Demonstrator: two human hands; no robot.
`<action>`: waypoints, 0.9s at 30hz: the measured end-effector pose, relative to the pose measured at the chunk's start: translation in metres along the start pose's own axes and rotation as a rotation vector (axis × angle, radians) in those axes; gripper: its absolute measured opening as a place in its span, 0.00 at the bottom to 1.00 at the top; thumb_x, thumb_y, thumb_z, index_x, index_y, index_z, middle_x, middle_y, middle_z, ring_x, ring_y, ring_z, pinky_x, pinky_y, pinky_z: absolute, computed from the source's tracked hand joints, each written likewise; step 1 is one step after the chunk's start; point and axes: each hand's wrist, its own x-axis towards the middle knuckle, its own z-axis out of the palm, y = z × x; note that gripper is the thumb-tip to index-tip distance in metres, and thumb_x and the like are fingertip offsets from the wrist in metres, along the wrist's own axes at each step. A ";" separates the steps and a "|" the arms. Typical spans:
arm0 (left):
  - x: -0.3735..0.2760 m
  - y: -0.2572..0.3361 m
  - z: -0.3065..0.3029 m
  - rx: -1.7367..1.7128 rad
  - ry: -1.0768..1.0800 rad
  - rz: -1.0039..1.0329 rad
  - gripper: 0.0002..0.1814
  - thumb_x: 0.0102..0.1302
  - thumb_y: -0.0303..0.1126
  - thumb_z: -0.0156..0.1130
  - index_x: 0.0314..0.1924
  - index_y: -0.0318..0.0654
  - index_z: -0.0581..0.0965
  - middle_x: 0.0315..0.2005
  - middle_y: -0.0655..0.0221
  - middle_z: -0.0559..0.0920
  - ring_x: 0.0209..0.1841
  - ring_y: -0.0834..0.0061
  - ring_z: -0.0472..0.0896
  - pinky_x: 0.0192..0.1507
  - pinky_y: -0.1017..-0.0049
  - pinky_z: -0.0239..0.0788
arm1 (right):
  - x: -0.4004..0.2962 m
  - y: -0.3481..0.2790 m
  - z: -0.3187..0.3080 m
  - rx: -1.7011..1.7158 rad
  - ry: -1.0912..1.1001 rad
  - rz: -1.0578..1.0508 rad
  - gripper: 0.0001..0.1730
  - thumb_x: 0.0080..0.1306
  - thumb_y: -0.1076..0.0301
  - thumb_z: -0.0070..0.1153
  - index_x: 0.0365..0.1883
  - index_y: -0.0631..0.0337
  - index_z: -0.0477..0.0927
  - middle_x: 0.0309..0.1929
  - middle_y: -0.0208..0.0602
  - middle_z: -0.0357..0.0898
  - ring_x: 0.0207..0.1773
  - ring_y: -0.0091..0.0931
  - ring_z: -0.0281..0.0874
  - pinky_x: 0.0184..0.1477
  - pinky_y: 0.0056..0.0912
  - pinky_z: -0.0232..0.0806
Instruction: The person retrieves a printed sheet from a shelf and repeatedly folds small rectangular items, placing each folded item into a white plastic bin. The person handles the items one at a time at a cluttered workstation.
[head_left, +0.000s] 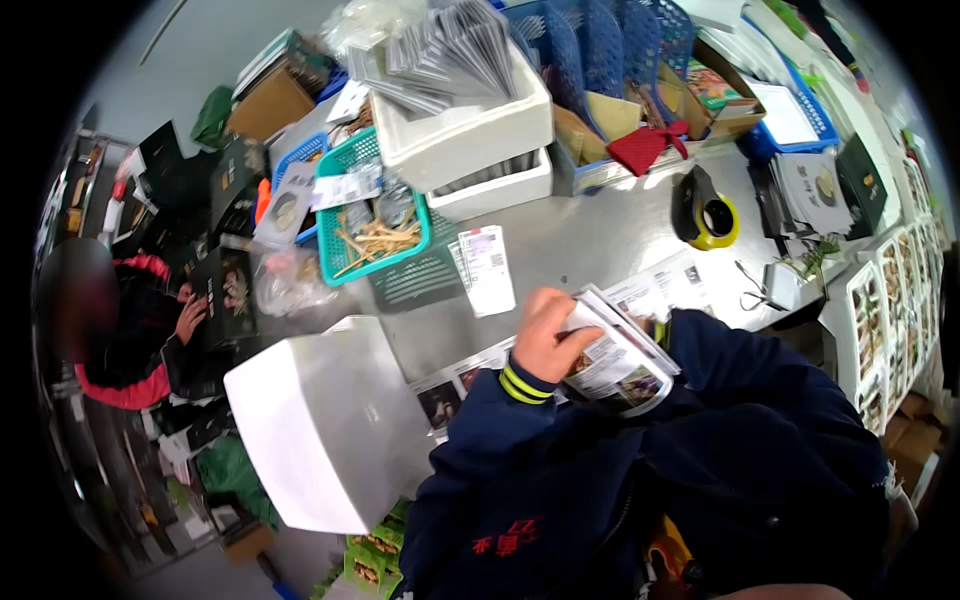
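Observation:
Close to my body, my left hand (551, 335) grips the upper left edge of a stack of folded printed leaflets (626, 360), thumb across the top sheet. My right hand (643, 324) is mostly hidden behind the same stack, with only a bit showing by the dark blue cuff; its hold cannot be made out. Under and beside the leaflets, printed sheets (660, 289) lie on the metal table (600, 232). Printed slips (487, 270) lie farther forward.
A white foam box (330, 420) stands at left, near a teal basket (429, 240) of thin tan sticks. Stacked foam boxes (465, 135) hold grey sleeves. A tape dispenser (705, 214) and a white adapter (782, 286) are at right. Another person (135, 322) handles a dark box at far left.

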 end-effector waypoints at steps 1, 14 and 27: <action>0.005 -0.002 0.001 0.005 0.011 -0.097 0.23 0.48 0.29 0.70 0.44 0.34 0.72 0.37 0.62 0.74 0.43 0.72 0.73 0.43 0.74 0.66 | -0.005 0.008 0.026 0.061 -0.059 -0.102 0.17 0.66 0.59 0.48 0.44 0.64 0.74 0.38 0.40 0.78 0.40 0.25 0.76 0.42 0.28 0.68; -0.012 -0.042 -0.004 -0.124 0.001 -0.563 0.13 0.56 0.32 0.65 0.36 0.29 0.77 0.25 0.70 0.81 0.29 0.87 0.74 0.33 0.80 0.67 | -0.022 -0.053 -0.023 -0.081 -0.299 -0.113 0.13 0.65 0.68 0.51 0.44 0.66 0.76 0.34 0.41 0.80 0.38 0.20 0.76 0.40 0.27 0.68; -0.032 -0.076 -0.015 -0.282 0.030 -0.546 0.13 0.67 0.34 0.52 0.39 0.29 0.75 0.26 0.71 0.78 0.28 0.83 0.70 0.33 0.79 0.65 | -0.046 -0.033 0.044 -0.885 -0.033 -0.847 0.25 0.53 0.70 0.56 0.51 0.66 0.72 0.53 0.49 0.71 0.58 0.40 0.68 0.58 0.36 0.63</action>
